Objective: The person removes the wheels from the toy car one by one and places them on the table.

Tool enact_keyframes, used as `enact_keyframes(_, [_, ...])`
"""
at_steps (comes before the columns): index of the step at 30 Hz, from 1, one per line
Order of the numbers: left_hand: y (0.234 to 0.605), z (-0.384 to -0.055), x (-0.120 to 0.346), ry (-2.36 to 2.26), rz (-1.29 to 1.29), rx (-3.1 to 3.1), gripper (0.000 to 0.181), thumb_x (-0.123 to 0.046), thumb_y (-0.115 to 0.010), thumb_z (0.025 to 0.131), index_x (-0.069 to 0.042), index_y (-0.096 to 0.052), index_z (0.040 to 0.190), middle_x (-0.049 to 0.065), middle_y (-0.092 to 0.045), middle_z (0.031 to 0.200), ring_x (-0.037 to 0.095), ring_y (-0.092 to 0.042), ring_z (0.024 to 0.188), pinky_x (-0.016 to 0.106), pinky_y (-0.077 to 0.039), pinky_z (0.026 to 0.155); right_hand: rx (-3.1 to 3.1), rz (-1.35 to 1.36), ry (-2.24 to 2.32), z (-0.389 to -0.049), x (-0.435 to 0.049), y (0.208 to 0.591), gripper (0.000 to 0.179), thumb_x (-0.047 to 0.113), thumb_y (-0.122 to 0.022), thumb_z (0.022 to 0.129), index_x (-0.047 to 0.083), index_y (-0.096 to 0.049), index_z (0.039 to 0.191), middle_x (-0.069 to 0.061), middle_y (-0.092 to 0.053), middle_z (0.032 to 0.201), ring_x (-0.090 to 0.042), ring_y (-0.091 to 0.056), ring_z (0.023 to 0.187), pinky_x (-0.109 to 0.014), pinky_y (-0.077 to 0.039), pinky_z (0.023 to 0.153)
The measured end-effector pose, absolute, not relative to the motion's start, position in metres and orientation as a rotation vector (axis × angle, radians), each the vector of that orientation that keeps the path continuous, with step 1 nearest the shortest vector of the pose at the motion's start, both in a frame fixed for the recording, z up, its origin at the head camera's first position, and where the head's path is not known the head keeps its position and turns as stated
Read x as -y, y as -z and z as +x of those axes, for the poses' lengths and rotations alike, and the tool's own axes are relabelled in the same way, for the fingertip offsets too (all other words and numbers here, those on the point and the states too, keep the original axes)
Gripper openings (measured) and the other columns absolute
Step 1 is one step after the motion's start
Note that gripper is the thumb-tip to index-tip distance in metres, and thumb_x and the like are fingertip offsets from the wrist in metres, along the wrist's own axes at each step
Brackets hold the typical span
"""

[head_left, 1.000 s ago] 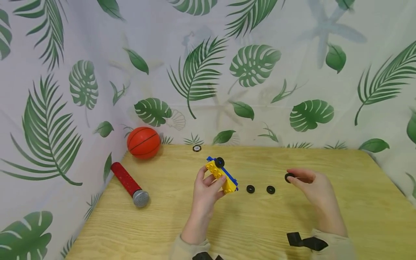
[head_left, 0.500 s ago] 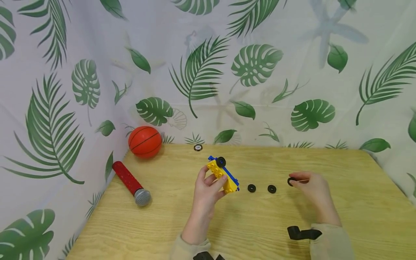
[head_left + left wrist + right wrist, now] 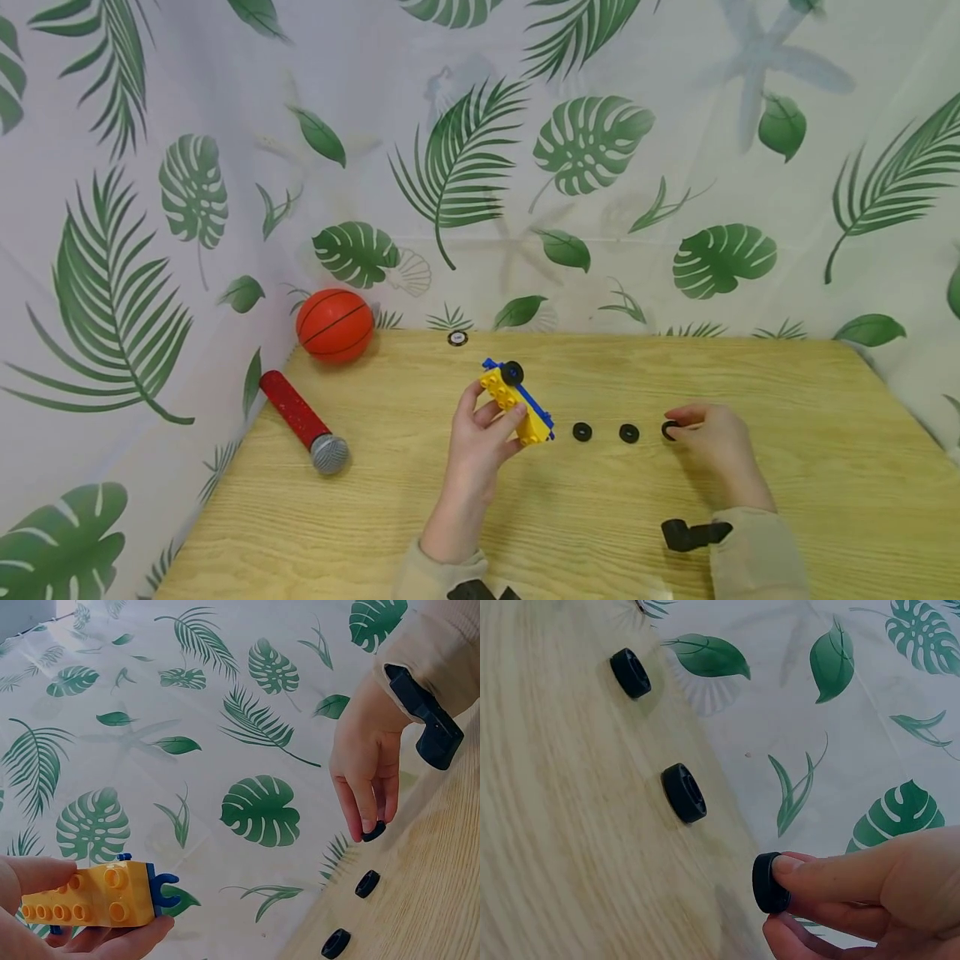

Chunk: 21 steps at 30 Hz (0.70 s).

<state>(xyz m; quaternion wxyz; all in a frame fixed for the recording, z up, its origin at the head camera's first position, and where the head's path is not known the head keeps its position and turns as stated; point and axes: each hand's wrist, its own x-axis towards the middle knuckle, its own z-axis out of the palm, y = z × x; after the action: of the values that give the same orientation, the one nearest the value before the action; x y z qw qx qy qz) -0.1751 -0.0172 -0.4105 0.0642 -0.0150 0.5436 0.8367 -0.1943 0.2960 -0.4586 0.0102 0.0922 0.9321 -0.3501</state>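
My left hand (image 3: 476,433) grips a yellow and blue toy car (image 3: 532,425) above the table, its studded yellow side showing. One black tire (image 3: 512,372) sits on the car's blue base. In the left wrist view, a blue hook (image 3: 166,889) sticks out of the car's end. With thumb and fingers, my right hand (image 3: 718,437) pinches a loose black tire (image 3: 765,883) at or just above the tabletop; whether it touches the wood I cannot tell. Two more tires, a middle one (image 3: 629,433) and a left one (image 3: 582,432), lie flat in line with it.
On the wooden table (image 3: 360,533), a red microphone (image 3: 300,417) and an orange basketball (image 3: 334,326) are at the left. A small black-and-white disc (image 3: 457,338) lies by the back edge. A leaf-patterned cloth (image 3: 480,275) hangs behind.
My right hand has come down toward the table with the pinched tire, into line with the other two. The left hand holds the car in much the same place.
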Motion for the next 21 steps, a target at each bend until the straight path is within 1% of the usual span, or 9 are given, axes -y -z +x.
enact_keyframes(3, [0.411,-0.174,0.017,-2.519,-0.043,-1.652,0.061,-0.003,-0.066,0.093,-0.007,-0.036,0.146,0.023,-0.062,0.129,0.028,-0.066,0.108,0.046,-0.058,0.086,-2.904,0.29,1.074,-0.197,-0.296,0.461,0.027,0.011,-0.067,0.093,-0.005,-0.069,0.115,-0.029,-0.065,0.119,-0.048,-0.058,0.109,-0.057,-0.049,0.09])
enact_keyframes(8, [0.411,-0.174,0.017,-2.508,-0.05,-1.667,0.062,-0.004,-0.067,0.093,-0.007,-0.036,0.147,0.023,-0.061,0.13,0.028,-0.066,0.109,0.046,-0.058,0.086,-2.919,0.282,1.031,-0.201,-0.297,0.465,0.026,0.01,-0.067,0.092,-0.006,-0.07,0.112,-0.027,-0.068,0.114,-0.05,-0.055,0.112,-0.06,-0.044,0.096])
enact_keyframes(15, [0.412,-0.173,0.016,-2.502,-0.035,-1.663,0.062,-0.005,-0.067,0.093,-0.008,-0.036,0.147,0.022,-0.061,0.131,0.029,-0.066,0.11,0.047,-0.058,0.087,-2.946,0.264,1.001,-0.204,-0.298,0.471,0.025,0.01,-0.068,0.091,-0.006,-0.071,0.109,-0.027,-0.069,0.113,-0.05,-0.056,0.112,-0.061,-0.043,0.098])
enact_keyframes(21, [0.414,-0.174,0.015,-2.492,-0.025,-1.662,0.061,-0.005,-0.066,0.094,-0.008,-0.037,0.148,0.022,-0.061,0.13,0.028,-0.066,0.11,0.047,-0.058,0.088,-2.945,0.273,1.026,-0.204,-0.298,0.474,0.027,0.011,-0.068,0.091,-0.007,-0.07,0.111,-0.028,-0.068,0.114,-0.05,-0.056,0.113,-0.06,-0.043,0.098])
